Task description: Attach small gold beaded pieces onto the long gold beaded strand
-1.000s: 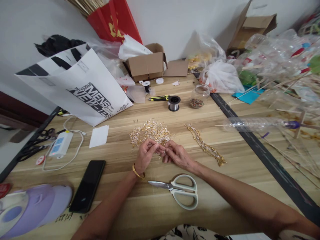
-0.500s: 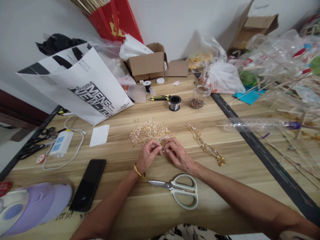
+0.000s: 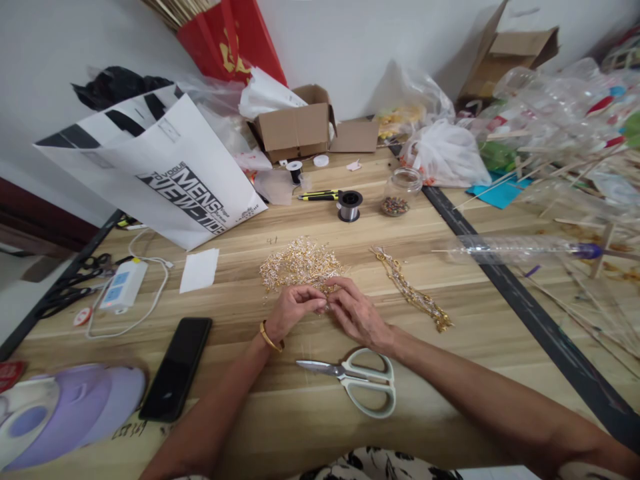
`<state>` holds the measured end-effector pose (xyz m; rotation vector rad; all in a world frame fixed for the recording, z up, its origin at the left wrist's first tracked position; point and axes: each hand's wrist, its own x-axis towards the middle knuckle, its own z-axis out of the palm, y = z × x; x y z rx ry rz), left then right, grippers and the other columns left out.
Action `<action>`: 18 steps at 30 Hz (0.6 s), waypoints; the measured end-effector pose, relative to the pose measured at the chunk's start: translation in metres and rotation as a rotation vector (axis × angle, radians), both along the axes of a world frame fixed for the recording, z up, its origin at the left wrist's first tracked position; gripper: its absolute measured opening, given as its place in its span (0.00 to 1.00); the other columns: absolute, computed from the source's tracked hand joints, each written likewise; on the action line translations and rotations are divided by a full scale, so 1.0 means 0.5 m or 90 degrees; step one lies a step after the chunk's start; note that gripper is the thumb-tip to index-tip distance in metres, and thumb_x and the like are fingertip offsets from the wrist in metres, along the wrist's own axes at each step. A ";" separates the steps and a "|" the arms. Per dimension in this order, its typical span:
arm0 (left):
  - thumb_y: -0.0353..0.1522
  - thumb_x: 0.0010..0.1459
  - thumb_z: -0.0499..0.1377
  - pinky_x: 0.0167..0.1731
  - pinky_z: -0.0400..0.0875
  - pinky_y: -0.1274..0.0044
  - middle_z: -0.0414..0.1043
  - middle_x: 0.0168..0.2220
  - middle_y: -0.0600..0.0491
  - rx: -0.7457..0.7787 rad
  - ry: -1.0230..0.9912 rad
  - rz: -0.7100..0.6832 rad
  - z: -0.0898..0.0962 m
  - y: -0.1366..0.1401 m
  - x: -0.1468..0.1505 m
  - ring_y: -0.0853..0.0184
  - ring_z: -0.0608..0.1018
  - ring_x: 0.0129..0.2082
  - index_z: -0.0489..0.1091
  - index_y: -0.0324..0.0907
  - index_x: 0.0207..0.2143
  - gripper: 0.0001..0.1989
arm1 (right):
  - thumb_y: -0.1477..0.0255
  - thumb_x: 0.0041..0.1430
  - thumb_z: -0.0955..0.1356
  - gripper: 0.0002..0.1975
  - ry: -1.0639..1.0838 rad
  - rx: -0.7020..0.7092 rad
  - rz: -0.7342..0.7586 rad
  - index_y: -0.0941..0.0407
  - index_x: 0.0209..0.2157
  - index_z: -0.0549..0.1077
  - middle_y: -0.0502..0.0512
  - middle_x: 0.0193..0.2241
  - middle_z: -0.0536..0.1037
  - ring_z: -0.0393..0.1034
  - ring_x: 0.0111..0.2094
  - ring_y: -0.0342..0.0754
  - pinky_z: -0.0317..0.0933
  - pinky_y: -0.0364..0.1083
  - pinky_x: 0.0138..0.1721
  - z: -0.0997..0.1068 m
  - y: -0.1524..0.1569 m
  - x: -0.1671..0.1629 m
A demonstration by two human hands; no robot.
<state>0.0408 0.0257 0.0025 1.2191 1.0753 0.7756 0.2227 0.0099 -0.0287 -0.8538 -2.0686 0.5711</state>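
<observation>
Just in front of a pile of small gold and clear beads (image 3: 299,263), both hands meet fingertip to fingertip. My left hand (image 3: 294,308), with a gold bangle (image 3: 271,337) at the wrist, has thumb and index finger pinched together. Bent inward from the right, my right hand (image 3: 359,312) also has its fingers closed. Whatever lies between the fingertips is too small to make out. To the right lies a bundle of gold and clear beaded strands (image 3: 411,288). White-handled scissors (image 3: 357,380) rest below the hands, blades pointing left.
Behind the beads stand a wire spool (image 3: 349,206), a yellow-black cutter (image 3: 321,195) and a glass jar (image 3: 401,192) of dark beads. A phone (image 3: 176,369) and a power strip (image 3: 123,285) lie left. A clear plastic bottle piece (image 3: 515,250) lies right, across a black strip.
My left hand has turned a little and its wrist has shifted slightly left. The fingers of my right hand have straightened somewhat toward the left fingertips. The objects on the table stay put.
</observation>
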 end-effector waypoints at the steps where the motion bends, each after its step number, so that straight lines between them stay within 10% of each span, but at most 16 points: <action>1: 0.34 0.43 0.67 0.29 0.69 0.80 0.74 0.23 0.53 -0.001 0.008 -0.004 -0.002 0.000 -0.001 0.72 0.74 0.23 0.74 0.35 0.28 0.11 | 0.78 0.62 0.59 0.06 -0.001 -0.001 0.000 0.56 0.39 0.66 0.62 0.51 0.64 0.66 0.48 0.49 0.66 0.48 0.44 0.000 0.000 0.000; 18: 0.33 0.46 0.64 0.28 0.67 0.79 0.71 0.23 0.53 0.109 0.118 -0.038 -0.021 -0.007 0.003 0.71 0.72 0.25 0.70 0.36 0.24 0.08 | 0.76 0.63 0.59 0.06 -0.033 -0.005 0.027 0.55 0.40 0.64 0.61 0.45 0.68 0.69 0.42 0.48 0.68 0.47 0.40 0.001 -0.001 -0.003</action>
